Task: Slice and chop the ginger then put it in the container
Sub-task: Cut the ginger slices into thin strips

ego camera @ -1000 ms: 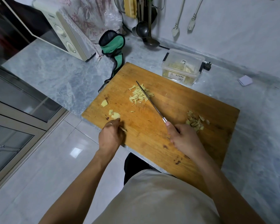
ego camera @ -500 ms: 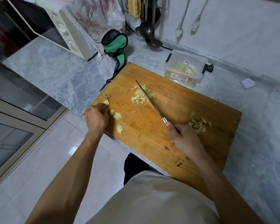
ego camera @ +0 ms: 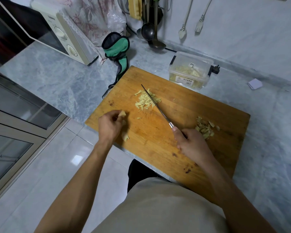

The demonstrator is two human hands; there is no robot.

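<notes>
**Q:** Grip of each hand, reading left to right?

**A:** Left hand [ego camera: 109, 125]: fingers curled round a ginger piece [ego camera: 121, 114] near the left end of the cutting board [ego camera: 183, 145], pinching it at the fingertips. A second loose ginger chunk [ego camera: 125, 137] lies on the board just below that hand. Right hand [ego camera: 191, 145]: wrapped round the handle of the knife [ego camera: 155, 105], blade running up and to the left with its tip among the shredded ginger [ego camera: 146, 100] at mid-board.

**Q:** Where does the rest of the ginger lie?

**A:** Further right, a small heap of peelings or trimmings [ego camera: 205, 128] sits beside the right hand; which of the two it is cannot be told. The container [ego camera: 190, 70], clear plastic and already holding pale strips, stands on the surface [ego camera: 60, 78] just beyond the board's far edge.

**Q:** Which step is in hand?

**A:** Judged from the layout, gathering uncut pieces for slicing; some ginger is shredded, some remains whole.

**Q:** How is that step done well?

**A:** Set the held piece flat side down near the blade, so it cannot roll. Tuck the left fingertips back, knuckles guiding the blade. Cut thin, even slices, stack them, then chop across. Keep the shredded pile clear of the new cuts, and use the blade to lift batches into the container.
</notes>
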